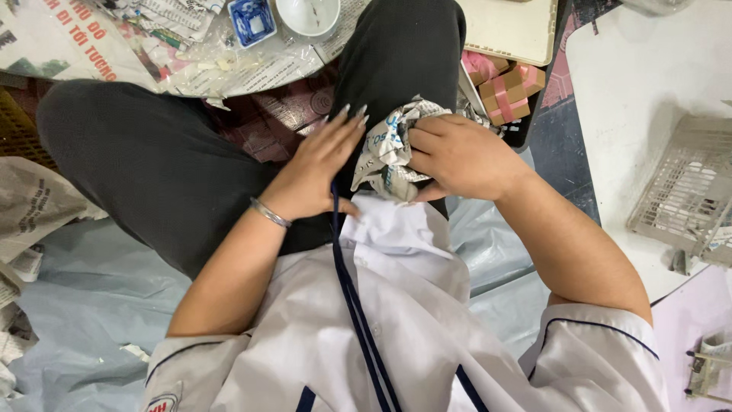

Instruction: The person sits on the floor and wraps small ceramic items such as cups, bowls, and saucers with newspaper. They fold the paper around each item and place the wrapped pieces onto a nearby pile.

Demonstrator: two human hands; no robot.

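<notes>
The person's right hand (457, 156) is curled around a crumpled wad of printed grey-and-white newspaper (389, 149), fingers folded over its right side and gripping it against the dark trouser leg (400, 53) that runs toward the far edge. The wad sits just past the hem of the white short-sleeved shirt with navy piping (396, 305), near the middle of the scene. The left hand (320, 164) lies flat and spread on the same leg, its long pale-nailed fingertips (352, 114) touching or almost touching the left edge of the wad; it pinches nothing. A thin silver bangle (270, 213) circles the left wrist. The other dark trouser leg (145, 152) bends out to the left. On the far side, over sheets of clear plastic and newspaper, stand a small blue square dish (252, 19) and, just right of it, a round white bowl (307, 15). To the right of the wad, small brown cardboard boxes bound with pink tape (507, 91) sit packed in a dark tray, with a flat cream board (507, 27) beyond them. Further right, a pale plastic mesh basket (686, 191) rests on a white tabletop (633, 84). Light blue plastic sheeting (84, 297) covers the near floor, and a loose sheet of newspaper (34, 202) lies at the left edge.
</notes>
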